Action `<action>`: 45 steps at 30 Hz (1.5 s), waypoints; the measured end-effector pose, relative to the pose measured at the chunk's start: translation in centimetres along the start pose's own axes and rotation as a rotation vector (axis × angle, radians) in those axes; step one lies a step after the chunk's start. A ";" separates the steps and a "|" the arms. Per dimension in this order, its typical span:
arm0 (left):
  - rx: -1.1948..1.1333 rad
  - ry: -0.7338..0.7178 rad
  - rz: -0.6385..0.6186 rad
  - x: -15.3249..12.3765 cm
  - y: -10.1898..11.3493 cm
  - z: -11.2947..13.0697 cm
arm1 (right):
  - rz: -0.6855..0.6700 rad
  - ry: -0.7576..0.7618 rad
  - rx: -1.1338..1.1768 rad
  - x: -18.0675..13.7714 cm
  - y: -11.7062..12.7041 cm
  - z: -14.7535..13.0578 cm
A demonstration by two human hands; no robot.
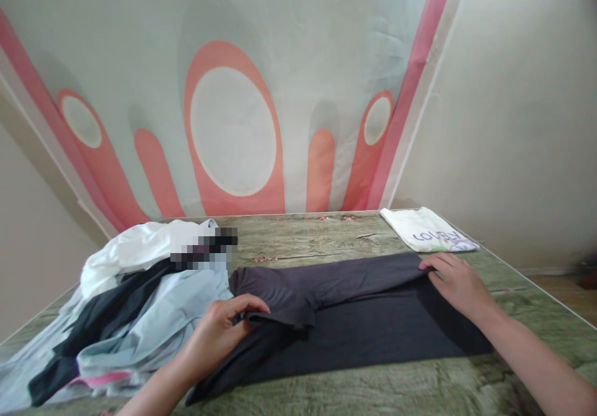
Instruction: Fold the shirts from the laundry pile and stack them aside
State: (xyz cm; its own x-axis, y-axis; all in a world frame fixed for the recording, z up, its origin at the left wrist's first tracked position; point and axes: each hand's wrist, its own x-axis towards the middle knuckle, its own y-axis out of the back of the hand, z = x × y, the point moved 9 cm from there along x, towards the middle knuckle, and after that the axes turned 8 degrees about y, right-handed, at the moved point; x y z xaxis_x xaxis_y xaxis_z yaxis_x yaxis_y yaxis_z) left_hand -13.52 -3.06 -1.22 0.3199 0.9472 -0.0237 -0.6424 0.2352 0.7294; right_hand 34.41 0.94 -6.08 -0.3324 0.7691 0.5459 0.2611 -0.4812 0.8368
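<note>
Coral shapes and pale grey-green fill the printed backdrop (pixel 326 43), which rises behind the charcoal short-sleeved top (pixel 373 329). Wood-grain patterning covers the table (pixel 298 234) beneath the top. Left of the top, and against its end, sprawls a loose clothes pile (pixel 153 323) of white, black and pale blue-grey fabric; a pixelated patch hides part of it. The top itself lies on the table, its far side turned over onto the near layer, with the sleeve (pixel 291 318) on the upper layer at the left. Beyond the top's right end is a flat-folded white garment (pixel 410 226) with purple "LOVELY" lettering. At the top's left end, the left hand (pixel 220 332) pinches the sleeve's edge between thumb and fingers. At the top's far right corner, the right hand (pixel 459 284) grips the turned-over edge, thumb and fingertips close together.
</note>
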 end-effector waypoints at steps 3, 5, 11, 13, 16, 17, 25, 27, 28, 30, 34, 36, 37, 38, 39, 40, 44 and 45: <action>0.032 -0.048 -0.060 -0.6 -0.6 0.3 | -0.003 -0.019 -0.030 -0.8 0.2 0.6; 0.049 -0.105 -0.122 -1.0 -1.9 0.5 | -0.048 -0.014 -0.016 -1.5 -0.8 0.9; 0.054 -0.146 -0.147 -0.9 -3.4 0.2 | -0.066 -0.001 0.002 -2.0 -2.4 1.1; 0.048 -0.142 -0.141 -0.8 -3.1 0.2 | -0.055 0.000 0.001 -1.8 -2.2 0.9; 0.025 -0.113 -0.086 -0.9 -2.3 0.1 | -0.016 -0.008 -0.013 -1.5 -1.0 0.6; 0.013 -0.093 -0.064 -1.0 -1.9 0.1 | 0.009 -0.012 -0.021 -1.5 -0.5 0.6; 0.101 0.069 -0.054 0.6 1.3 -1.9 | -0.051 0.032 -0.026 -2.3 -1.4 1.4; 0.285 0.170 0.228 2.3 5.2 -3.9 | -0.049 0.020 -0.014 -2.5 -1.9 1.7; 0.409 0.211 0.311 3.1 6.5 -4.8 | -0.043 0.012 -0.010 -2.6 -2.1 1.8; 0.626 0.286 0.354 4.9 7.8 -6.4 | -0.034 -0.002 0.000 -2.6 -2.4 1.8; 0.768 0.402 0.269 7.4 7.7 -8.8 | -0.051 -0.019 0.048 -2.4 -2.7 1.0; 0.750 0.403 0.236 7.8 7.1 -9.2 | -0.057 -0.038 0.060 -2.3 -2.5 0.7; 0.733 0.399 0.218 7.9 6.8 -9.3 | -0.058 -0.047 0.062 -2.3 -2.4 0.6; 0.715 0.397 0.200 7.9 6.6 -9.5 | -0.058 -0.054 0.064 -2.2 -2.3 0.6; 0.707 0.399 0.190 7.9 6.4 -9.7 | -0.058 -0.057 0.067 -2.2 -2.2 0.6; 0.712 0.402 0.195 7.8 6.4 -9.8 | -0.057 -0.059 0.071 -2.2 -2.2 0.6; 0.832 0.413 0.283 7.1 6.7 -9.7 | -0.053 -0.062 0.082 -2.4 -2.5 0.8; 0.861 0.406 0.301 7.0 6.7 -9.4 | -0.054 -0.067 0.084 -2.4 -2.6 0.8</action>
State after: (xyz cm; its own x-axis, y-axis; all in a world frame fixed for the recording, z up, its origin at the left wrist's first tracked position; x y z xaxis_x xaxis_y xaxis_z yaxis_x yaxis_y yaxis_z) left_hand -22.09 7.16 -2.92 -0.1389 0.9818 0.1293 0.1176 -0.1133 0.9866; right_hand 35.27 0.72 -9.58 -0.2871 0.8206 0.4941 0.3209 -0.4036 0.8568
